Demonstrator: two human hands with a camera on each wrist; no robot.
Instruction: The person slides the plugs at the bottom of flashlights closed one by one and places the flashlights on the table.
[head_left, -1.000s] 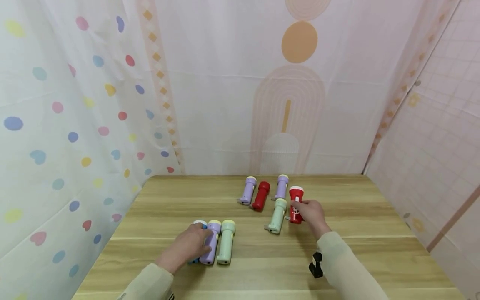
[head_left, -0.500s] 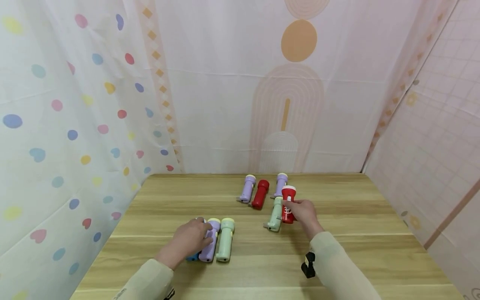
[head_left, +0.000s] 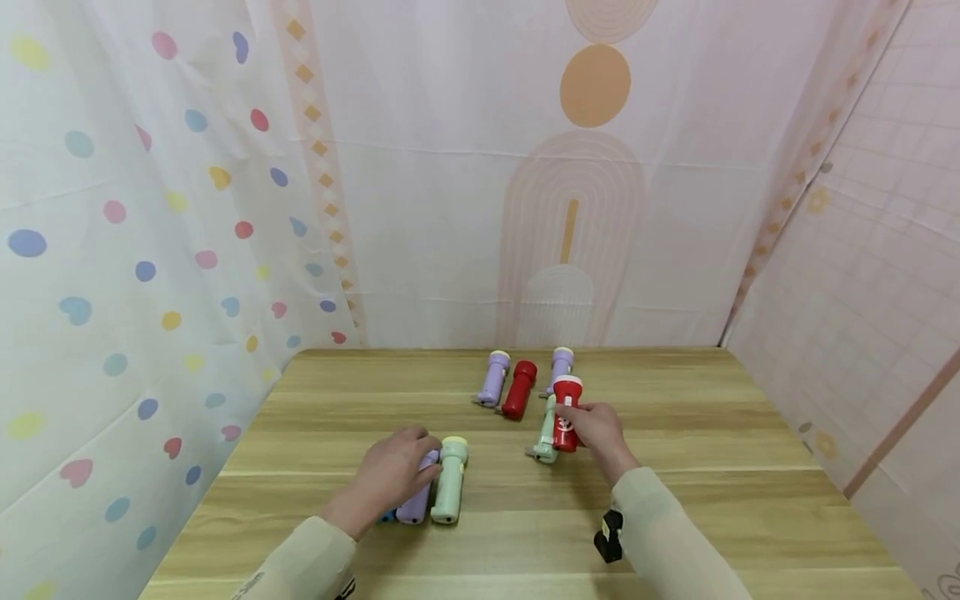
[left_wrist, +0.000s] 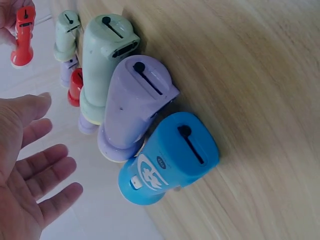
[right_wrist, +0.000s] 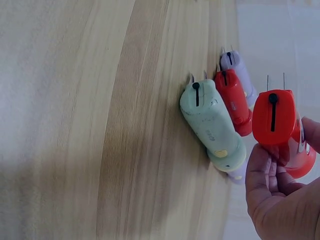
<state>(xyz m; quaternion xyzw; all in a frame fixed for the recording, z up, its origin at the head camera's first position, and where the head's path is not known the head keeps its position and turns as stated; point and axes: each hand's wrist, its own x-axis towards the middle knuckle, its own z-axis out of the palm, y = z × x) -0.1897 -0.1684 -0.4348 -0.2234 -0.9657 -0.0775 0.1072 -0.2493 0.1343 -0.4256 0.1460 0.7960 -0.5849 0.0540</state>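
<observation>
My right hand [head_left: 603, 433] grips a red flashlight [head_left: 567, 396] with a white rim, thumb on one side and fingers on the other. Two thin metal prongs stick out of its tail in the right wrist view. It overlaps a pale green flashlight [right_wrist: 212, 117] in the head view. My left hand [head_left: 393, 471], fingers spread and holding nothing, hovers over a row of three flashlights: blue [left_wrist: 175, 155], lavender [left_wrist: 132, 100] and pale green [head_left: 450, 483]. From the head, the hand hides most of the blue one and part of the lavender one.
Farther back on the wooden table [head_left: 675, 400] lie a lavender flashlight [head_left: 493, 379], a dark red one [head_left: 519, 390] and another lavender one [head_left: 562, 363]. Those at the back have prongs out. Patterned curtains [head_left: 450, 208] enclose the table's back and sides.
My right hand has carried the red flashlight left, toward the pale green one. My left hand has shifted right, off the blue flashlight and above the lavender one.
</observation>
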